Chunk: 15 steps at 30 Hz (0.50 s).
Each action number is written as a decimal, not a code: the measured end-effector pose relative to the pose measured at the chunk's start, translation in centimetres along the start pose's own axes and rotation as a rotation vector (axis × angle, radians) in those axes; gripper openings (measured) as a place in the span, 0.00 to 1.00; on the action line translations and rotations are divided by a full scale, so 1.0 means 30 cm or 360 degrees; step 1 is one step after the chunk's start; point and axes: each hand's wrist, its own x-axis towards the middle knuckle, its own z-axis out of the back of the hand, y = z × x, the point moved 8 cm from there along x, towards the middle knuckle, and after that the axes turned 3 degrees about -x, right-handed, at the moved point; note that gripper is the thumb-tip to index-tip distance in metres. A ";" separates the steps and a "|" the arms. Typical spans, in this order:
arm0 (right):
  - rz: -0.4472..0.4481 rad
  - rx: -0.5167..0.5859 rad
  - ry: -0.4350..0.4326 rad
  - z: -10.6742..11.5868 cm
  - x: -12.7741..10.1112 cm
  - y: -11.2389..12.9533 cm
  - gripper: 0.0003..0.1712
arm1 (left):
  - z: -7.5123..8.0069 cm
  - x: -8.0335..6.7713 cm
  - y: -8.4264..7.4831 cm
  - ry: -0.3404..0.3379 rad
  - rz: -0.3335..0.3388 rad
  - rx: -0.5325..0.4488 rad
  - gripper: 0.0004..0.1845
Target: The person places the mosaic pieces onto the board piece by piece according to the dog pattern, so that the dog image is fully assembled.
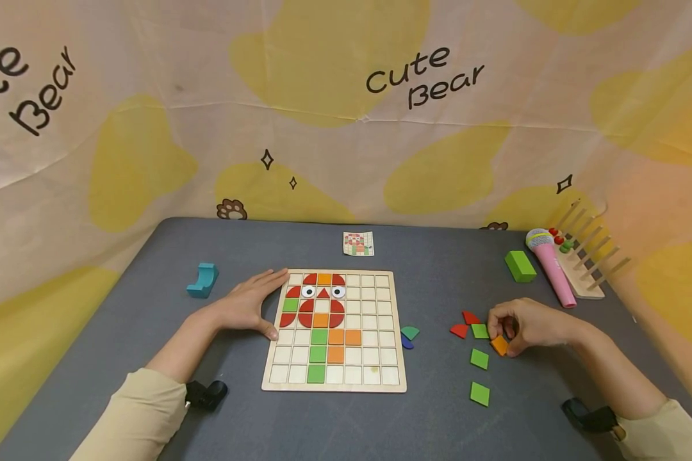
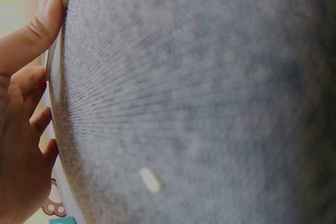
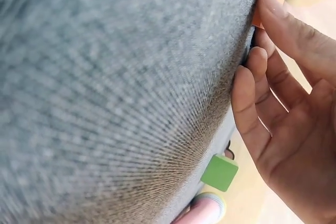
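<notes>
Fingertips of the right hand (image 1: 527,326) curled round an orange tile (image 1: 499,345), near the table's (image 1: 121,333) right edge, tile partly hidden under the fingers; loose green tiles (image 1: 479,358) and red pieces (image 1: 464,324) just beside; left hand (image 1: 248,305) flat, fingers straight, touching the left edge of the wooden board (image 1: 380,378); wrist views mostly filled by blurred grey cloth; tile only a sliver there.

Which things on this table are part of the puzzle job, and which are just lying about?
In use:
wooden grid board, steadied by left hand
orange tile, pinched by right hand
loose green tiles
red tiles
pattern card

Lying about:
toy microphone
green block
teal block
peg rack
</notes>
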 end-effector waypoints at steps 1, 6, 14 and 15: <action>-0.0022 0.0005 -0.0004 0.002 0.001 -0.002 0.15 | 0.001 -0.001 0.001 -0.0001 0.0002 -0.0002 0.67; -0.0062 0.0034 0.0012 0.013 0.008 0.003 0.09 | 0.003 -0.003 0.001 -0.0005 0.0002 -0.0002 0.67; -0.0094 0.0067 0.0026 0.018 0.063 0.041 0.07 | 0.001 -0.003 -0.001 -0.0007 -0.0011 0.0009 0.66; -0.0110 0.0061 0.0019 0.017 0.076 0.050 0.07 | 0.001 -0.004 0.000 -0.0009 -0.0014 0.0014 0.66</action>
